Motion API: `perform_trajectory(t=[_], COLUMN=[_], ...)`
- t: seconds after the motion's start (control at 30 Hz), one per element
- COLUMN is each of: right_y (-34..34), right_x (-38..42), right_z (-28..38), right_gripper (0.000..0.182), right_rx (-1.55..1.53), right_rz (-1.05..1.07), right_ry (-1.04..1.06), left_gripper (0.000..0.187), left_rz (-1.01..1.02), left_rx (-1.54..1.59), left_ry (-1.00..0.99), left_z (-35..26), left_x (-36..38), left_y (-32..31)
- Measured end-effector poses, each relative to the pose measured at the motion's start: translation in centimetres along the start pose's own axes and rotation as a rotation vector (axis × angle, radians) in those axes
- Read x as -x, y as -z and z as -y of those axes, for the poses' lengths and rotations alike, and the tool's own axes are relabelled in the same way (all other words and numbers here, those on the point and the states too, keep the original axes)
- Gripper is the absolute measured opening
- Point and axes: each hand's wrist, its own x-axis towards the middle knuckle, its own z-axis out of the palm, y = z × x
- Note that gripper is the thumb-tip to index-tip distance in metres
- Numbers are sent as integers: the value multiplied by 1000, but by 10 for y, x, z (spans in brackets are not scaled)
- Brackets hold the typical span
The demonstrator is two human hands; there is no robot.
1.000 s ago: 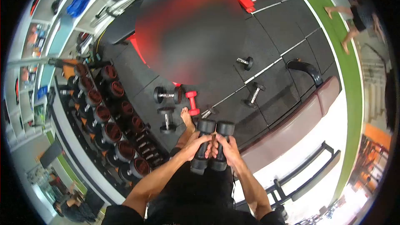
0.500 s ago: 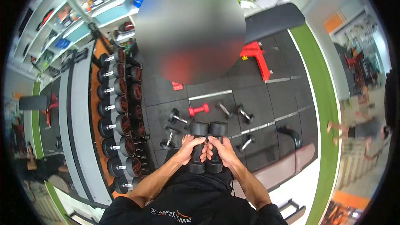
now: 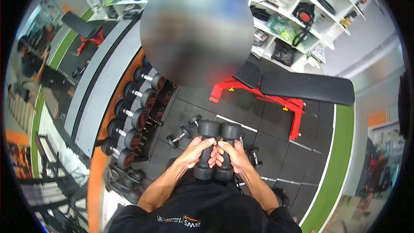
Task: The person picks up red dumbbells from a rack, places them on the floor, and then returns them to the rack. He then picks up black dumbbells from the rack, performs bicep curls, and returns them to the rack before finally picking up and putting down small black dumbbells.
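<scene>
My left hand [image 3: 196, 150] grips the handle of a black dumbbell [image 3: 208, 129], held upright in front of my torso. My right hand [image 3: 233, 156] grips a second black dumbbell [image 3: 230, 131] the same way. The two dumbbells stand side by side and touch, their round heads pointing away from me, and my fingers meet between the handles. Both forearms come up from the bottom of the view.
A dumbbell rack [image 3: 131, 114] with several black dumbbells runs along the left. Loose dumbbells [image 3: 181, 134] lie on the black rubber floor ahead. A red-framed bench [image 3: 302, 88] stands at right, white shelves [image 3: 302, 13] behind it. A green strip [image 3: 336, 168] borders the floor. A person [image 3: 30, 73] is far left.
The view has swung round: the rack, bench and shelves shifted clockwise across the frames. My hands keep the same grip on the two dumbbells in front of my body.
</scene>
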Motion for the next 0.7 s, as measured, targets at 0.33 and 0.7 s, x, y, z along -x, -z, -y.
perform_trajectory(t=[0.33, 0.7], right_y=[36, -18], right_x=[48, 20], right_z=[27, 33], right_gripper=[18, 27], right_rx=[161, 427], right_rz=[198, 447], right_ry=[-173, -129], left_gripper=[27, 36], left_rz=[-138, -288], left_rx=[51, -87], left_ry=[-231, -512], left_z=[73, 52], left_x=[18, 56], left_y=[-64, -65])
